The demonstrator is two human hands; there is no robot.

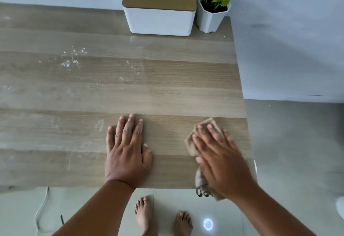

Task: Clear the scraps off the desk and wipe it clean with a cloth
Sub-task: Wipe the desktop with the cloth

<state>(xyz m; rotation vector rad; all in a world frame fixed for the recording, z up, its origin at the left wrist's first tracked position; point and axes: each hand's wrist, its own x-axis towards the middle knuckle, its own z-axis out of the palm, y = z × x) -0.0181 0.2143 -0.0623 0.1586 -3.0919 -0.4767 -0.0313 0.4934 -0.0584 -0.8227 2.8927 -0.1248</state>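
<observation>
Right hand (221, 154) pressed flat on brown cloth (202, 137), fingers straight and spread, nothing curled round the fabric; cloth pinned against desk (167, 98) at the near right corner, one end trailing past the front edge and hanging below the palm. Left hand (126, 152) laid flat on bare wood just left of the cloth, fingers extended and loosely together, holding nothing; apparently bracing.

White crumbs (70, 59) scattered well apart from both hands, toward the far left; finer specks (130, 75) nearer the centre; pale streaks (100, 124) just left of the left hand. Wiping judged begun at the right side only; most residue not yet reached.

Risks from here:

- Cloth held by palm pressure alone; loss of contact on a fast stroke likely to leave it bunched or sliding off the corner, given the overhanging end.
- Sweeping outward over the right or front edge likely to drop residue onto the floor and bare feet (162, 217) directly below.
- Dry powder pushed sideways rather than gathered; smearing into longer streaks probable, as already visible on the left.
- Strokes carried to the back edge liable to nudge tissue box (159, 20) or tip potted plant (214, 12), both standing close together at the far right; spilled soil to be avoided.
- Left palm resting on wiped surface; fresh marks possible.
</observation>
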